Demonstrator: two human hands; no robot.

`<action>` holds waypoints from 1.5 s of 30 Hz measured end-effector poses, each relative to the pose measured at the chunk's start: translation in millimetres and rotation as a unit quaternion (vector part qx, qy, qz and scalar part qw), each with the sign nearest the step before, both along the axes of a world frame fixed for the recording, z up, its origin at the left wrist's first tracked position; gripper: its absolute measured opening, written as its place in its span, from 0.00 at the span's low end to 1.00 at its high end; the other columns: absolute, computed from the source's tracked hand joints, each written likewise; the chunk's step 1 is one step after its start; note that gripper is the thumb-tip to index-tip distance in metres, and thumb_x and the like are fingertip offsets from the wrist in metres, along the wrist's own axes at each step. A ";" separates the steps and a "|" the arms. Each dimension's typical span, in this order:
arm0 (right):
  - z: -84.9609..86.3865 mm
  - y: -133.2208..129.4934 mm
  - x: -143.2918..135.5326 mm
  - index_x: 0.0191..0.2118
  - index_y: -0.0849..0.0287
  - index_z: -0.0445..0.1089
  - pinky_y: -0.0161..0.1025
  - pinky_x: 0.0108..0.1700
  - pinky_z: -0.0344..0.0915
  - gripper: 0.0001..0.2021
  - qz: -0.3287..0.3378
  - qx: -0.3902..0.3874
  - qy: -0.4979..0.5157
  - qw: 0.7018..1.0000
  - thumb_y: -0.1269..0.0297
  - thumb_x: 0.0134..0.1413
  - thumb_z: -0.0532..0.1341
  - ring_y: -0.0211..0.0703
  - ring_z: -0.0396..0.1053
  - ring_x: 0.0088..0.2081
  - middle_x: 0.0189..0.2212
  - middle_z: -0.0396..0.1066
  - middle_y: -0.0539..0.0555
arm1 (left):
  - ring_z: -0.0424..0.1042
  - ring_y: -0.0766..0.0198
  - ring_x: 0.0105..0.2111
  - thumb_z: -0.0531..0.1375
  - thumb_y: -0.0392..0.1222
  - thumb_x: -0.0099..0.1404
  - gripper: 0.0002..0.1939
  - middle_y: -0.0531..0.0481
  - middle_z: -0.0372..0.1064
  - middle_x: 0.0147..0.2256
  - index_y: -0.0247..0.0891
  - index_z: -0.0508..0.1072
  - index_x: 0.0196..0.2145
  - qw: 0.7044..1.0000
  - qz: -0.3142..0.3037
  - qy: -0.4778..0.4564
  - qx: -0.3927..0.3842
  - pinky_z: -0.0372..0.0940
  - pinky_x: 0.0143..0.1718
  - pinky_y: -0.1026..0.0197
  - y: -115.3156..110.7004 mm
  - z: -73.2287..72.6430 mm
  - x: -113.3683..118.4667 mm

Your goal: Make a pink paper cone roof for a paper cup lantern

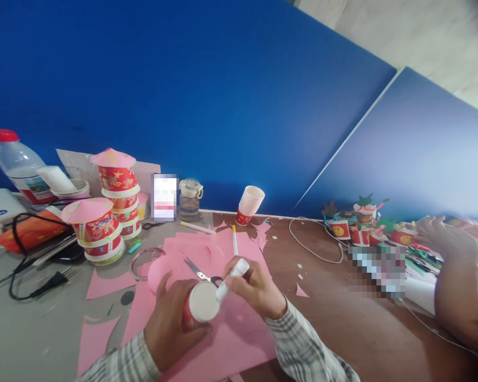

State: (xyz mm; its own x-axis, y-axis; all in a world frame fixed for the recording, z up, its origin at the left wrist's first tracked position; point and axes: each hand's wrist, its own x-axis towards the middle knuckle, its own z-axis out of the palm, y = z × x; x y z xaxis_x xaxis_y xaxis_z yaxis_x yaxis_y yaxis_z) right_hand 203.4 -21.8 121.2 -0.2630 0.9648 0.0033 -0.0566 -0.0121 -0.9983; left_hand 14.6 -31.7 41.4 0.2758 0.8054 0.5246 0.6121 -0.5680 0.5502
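A red paper cup [204, 302] sits in my left hand [168, 313], its pale round base turned up towards me. My right hand [258, 289] grips a white glue stick [231, 279], whose lower end touches or nearly touches the right edge of that base. Under both hands lies a large sheet of pink paper [242, 339]. Scissors [196, 269] rest on the sheet just beyond the cup, their handles partly hidden by my right hand. A roll of clear tape [137, 263] and a pink paper disc [159, 270] are left of the scissors.
On the left stand paper-cup towers with pink cone roofs [112, 157], a bottle [22, 164] and a black plug cable [50, 284]. A glass jar [190, 199] and stacked cups [250, 204] line the blue partition [223, 106]. Another person's arm [458, 281] reaches in at right.
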 end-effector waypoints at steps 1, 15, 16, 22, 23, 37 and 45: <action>-3.6 4.7 1.5 0.22 0.61 0.71 0.29 0.20 0.52 0.03 -0.034 -0.031 0.052 0.998 0.68 0.37 0.65 0.33 0.57 0.17 0.14 0.64 0.45 | 0.68 0.53 0.33 0.65 0.53 0.31 0.34 0.54 0.70 0.32 0.47 0.61 0.38 1.000 0.004 -0.001 -0.001 0.41 0.51 0.38 0.4 0.2 0.1; -43.6 32.8 1.0 0.21 0.58 0.68 0.34 0.21 0.55 0.09 -0.011 -0.241 0.259 0.935 0.58 0.38 0.62 0.31 0.46 0.11 0.06 0.56 0.40 | 0.66 0.53 0.37 0.63 0.57 0.38 0.34 0.52 0.68 0.37 0.47 0.59 0.43 0.997 -0.066 -0.043 -0.025 0.61 0.43 0.46 -6.2 -0.2 0.0; -44.9 33.0 0.4 0.21 0.58 0.68 0.34 0.21 0.55 0.09 -0.008 -0.247 0.267 0.931 0.58 0.38 0.62 0.31 0.47 0.11 0.06 0.56 0.40 | 0.66 0.54 0.37 0.64 0.56 0.38 0.33 0.52 0.68 0.37 0.47 0.59 0.43 0.996 -0.070 -0.051 -0.031 0.64 0.39 0.50 -6.8 0.6 0.2; -50.8 34.9 -2.2 0.22 0.58 0.69 0.34 0.22 0.57 0.06 -0.035 -0.252 0.311 0.916 0.61 0.38 0.63 0.33 0.53 0.13 0.10 0.62 0.43 | 0.68 0.57 0.34 0.65 0.53 0.39 0.32 0.54 0.68 0.35 0.48 0.60 0.43 0.991 -0.092 -0.081 -0.048 0.68 0.32 0.57 -8.6 2.1 2.2; -50.7 35.2 -2.0 0.24 0.57 0.70 0.34 0.23 0.58 0.05 -0.046 -0.247 0.318 0.914 0.63 0.37 0.63 0.33 0.56 0.14 0.12 0.65 0.44 | 0.68 0.56 0.34 0.65 0.53 0.39 0.32 0.54 0.68 0.36 0.48 0.60 0.43 0.991 -0.092 -0.081 -0.048 0.68 0.32 0.57 -8.6 1.7 2.4; -51.5 51.6 12.6 0.26 0.61 0.71 0.37 0.32 0.66 0.09 -0.098 -0.173 0.239 0.950 0.74 0.30 0.65 0.41 0.71 0.26 0.26 0.74 0.53 | 0.67 0.55 0.36 0.67 0.51 0.37 0.36 0.52 0.67 0.37 0.49 0.59 0.44 0.990 -0.092 -0.082 -0.064 0.67 0.35 0.55 -8.6 -11.4 3.8; -52.8 116.1 7.3 0.40 0.62 0.67 0.41 0.37 0.68 0.08 -0.172 -0.056 0.043 0.983 0.67 0.54 0.59 0.41 0.70 0.34 0.37 0.70 0.52 | 0.68 0.56 0.34 0.66 0.49 0.37 0.34 0.53 0.69 0.36 0.49 0.60 0.43 0.990 -0.089 -0.083 -0.068 0.69 0.33 0.56 -9.8 -8.8 4.8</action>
